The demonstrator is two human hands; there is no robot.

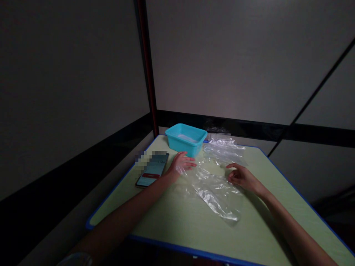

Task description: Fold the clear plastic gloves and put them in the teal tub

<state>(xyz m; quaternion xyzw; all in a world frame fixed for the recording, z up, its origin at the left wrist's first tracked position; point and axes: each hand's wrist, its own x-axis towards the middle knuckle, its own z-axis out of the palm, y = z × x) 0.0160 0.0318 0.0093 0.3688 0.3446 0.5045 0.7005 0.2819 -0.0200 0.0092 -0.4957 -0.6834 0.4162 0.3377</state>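
Observation:
A clear plastic bag (212,195) lies crinkled and spread across the middle of the table, between my two hands. My left hand (183,162) is on the bag's left side, fingers stretched out and apart, with the thin film against the hand near the wrist. At the bag's right edge is my right hand (242,178); its index finger points left while the other fingers bend in with the thumb around the film. The exact contact under those fingers is hard to see. Just beyond my left hand stands a turquoise plastic basin (184,146).
More clear plastic bags (224,147) lie in a stack at the back, right of the basin. A phone (152,171) with a lit screen lies left of my left hand. The pale green table (177,221) has a blue edge and stands against grey wall panels (235,66).

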